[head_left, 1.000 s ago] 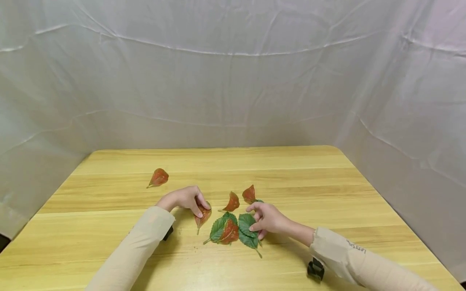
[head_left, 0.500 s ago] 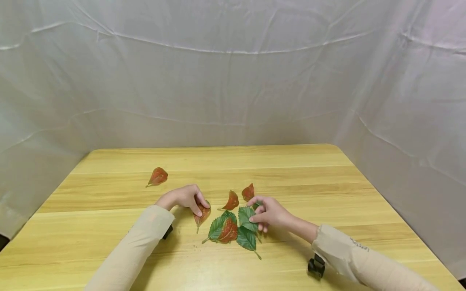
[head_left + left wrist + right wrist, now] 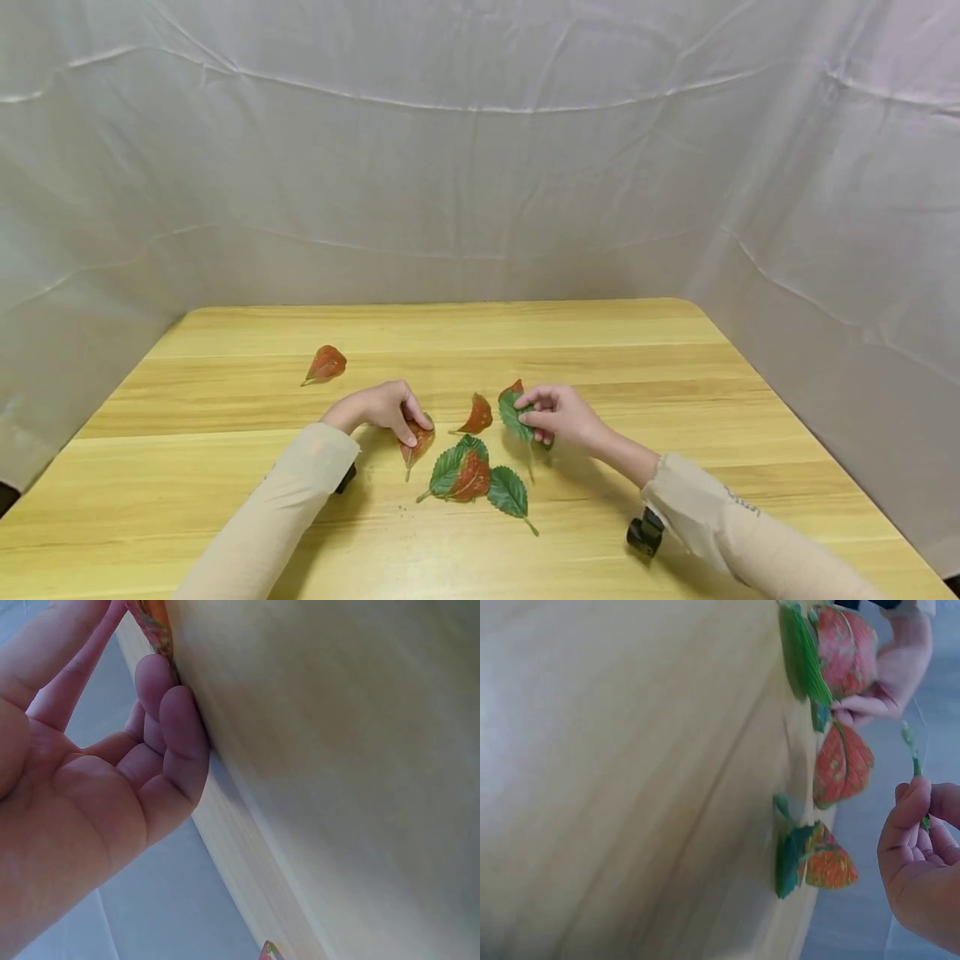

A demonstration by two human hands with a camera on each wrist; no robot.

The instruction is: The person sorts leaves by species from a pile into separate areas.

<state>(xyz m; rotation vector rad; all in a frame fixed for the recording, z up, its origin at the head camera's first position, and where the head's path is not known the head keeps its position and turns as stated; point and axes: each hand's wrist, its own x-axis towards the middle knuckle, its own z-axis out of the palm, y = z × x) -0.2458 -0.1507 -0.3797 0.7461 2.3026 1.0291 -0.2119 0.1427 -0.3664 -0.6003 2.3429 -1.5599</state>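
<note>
Dark lettering (image 3: 742, 502) runs along the right sleeve (image 3: 697, 504), too small to read; the right hand (image 3: 567, 415) pinches a raised green leaf (image 3: 513, 415) over the table (image 3: 615, 358), and the left hand (image 3: 385, 407), apart from it, holds a speckled red leaf (image 3: 422, 440) between thumb and finger on the wood, with a curled red leaf (image 3: 477, 415) lying between the hands and a distant red leaf (image 3: 327, 364) at far left

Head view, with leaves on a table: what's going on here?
A person's right hand pinches a green, oval, serrated leaf above the yellowish wood-grain table. Their left hand holds a red, teardrop-shaped leaf at the tabletop. More red and green leaves lie nearby, some overlapping.
</note>
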